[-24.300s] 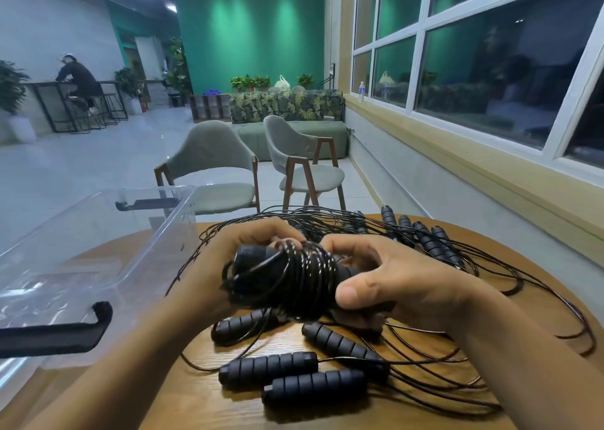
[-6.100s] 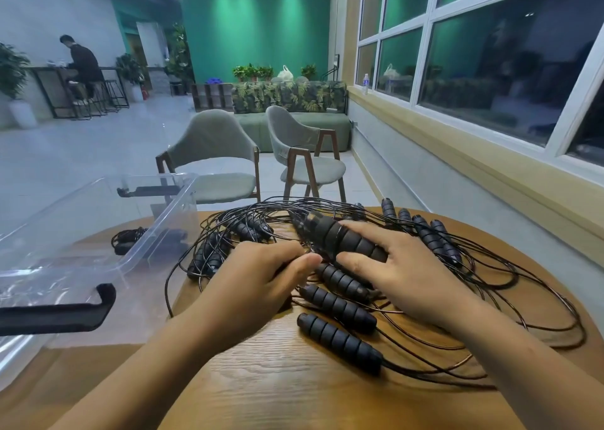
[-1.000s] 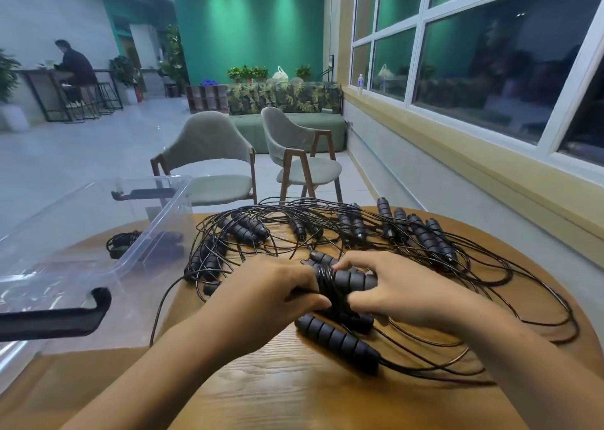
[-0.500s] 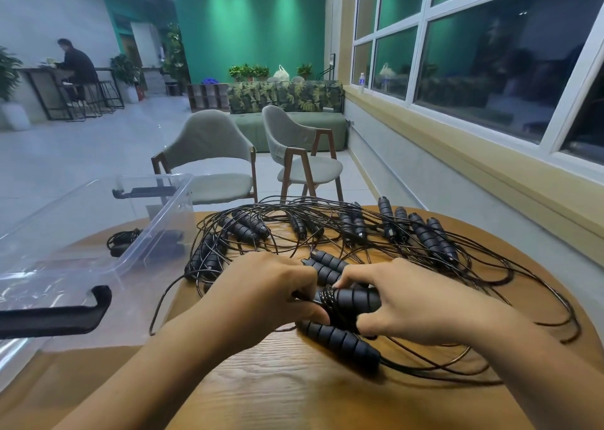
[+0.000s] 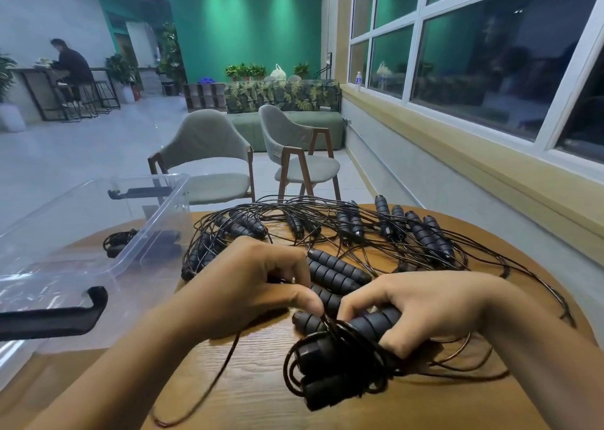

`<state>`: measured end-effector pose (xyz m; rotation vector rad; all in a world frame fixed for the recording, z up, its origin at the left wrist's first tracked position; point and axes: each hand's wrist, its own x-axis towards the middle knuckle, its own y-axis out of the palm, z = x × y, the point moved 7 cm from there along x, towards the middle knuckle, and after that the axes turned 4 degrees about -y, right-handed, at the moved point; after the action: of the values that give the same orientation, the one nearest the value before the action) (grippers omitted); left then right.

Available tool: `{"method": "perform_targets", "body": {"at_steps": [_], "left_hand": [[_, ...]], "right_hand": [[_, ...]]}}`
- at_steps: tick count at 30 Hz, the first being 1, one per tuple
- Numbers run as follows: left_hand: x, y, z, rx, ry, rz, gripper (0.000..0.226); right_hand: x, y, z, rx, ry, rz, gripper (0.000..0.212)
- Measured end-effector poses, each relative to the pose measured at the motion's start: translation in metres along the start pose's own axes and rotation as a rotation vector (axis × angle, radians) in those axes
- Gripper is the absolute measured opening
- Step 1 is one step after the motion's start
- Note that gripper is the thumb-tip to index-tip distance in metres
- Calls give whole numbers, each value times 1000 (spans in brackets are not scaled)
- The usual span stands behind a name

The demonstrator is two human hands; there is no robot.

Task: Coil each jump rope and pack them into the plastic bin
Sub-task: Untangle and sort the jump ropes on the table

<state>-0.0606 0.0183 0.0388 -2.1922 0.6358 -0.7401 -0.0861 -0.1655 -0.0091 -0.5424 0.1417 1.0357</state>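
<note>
My right hand (image 5: 425,308) grips a pair of black ribbed jump rope handles (image 5: 330,354) held together, with a few loose turns of thin black cord around them. My left hand (image 5: 248,285) pinches that cord just left of the handles; a slack length of it trails down to the table's front edge. Behind my hands lies a tangled pile of jump ropes (image 5: 359,233) with several more handles. The clear plastic bin (image 5: 81,233) stands at the left, with one coiled rope (image 5: 121,241) inside near its far end.
The round wooden table (image 5: 261,390) carries everything. The bin's black latch handle (image 5: 55,318) juts toward me at the left. Two grey chairs (image 5: 209,161) stand beyond the table. A window wall runs along the right. A person sits far off at the left.
My right hand has drawn the paired handles toward me and to the right, off the pile. My left hand now pinches the cord beside them, and loose loops have formed around the handles.
</note>
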Motion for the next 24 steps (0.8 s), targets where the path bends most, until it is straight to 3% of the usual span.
{"method": "perform_targets", "body": {"at_steps": [4,9,14,17,21,24], "left_hand": [[0,-1,4,-48,7,-36,29],[2,-3,10,-17,4,-133,27],[2,4,21,-19,-42,-194,18],[2,14,26,-14,-153,-191,30],[3,28,24,116,-214,-140,34],[4,35,24,170,-207,-129,27]], "right_hand": [[6,3,4,174,-125,38,29],[21,5,2,410,-252,45,49],[28,2,4,703,-422,14,50],[29,-2,5,777,-478,-49,64],[25,-8,14,765,-564,-161,48],[24,-21,9,758,-544,-369,50]]}}
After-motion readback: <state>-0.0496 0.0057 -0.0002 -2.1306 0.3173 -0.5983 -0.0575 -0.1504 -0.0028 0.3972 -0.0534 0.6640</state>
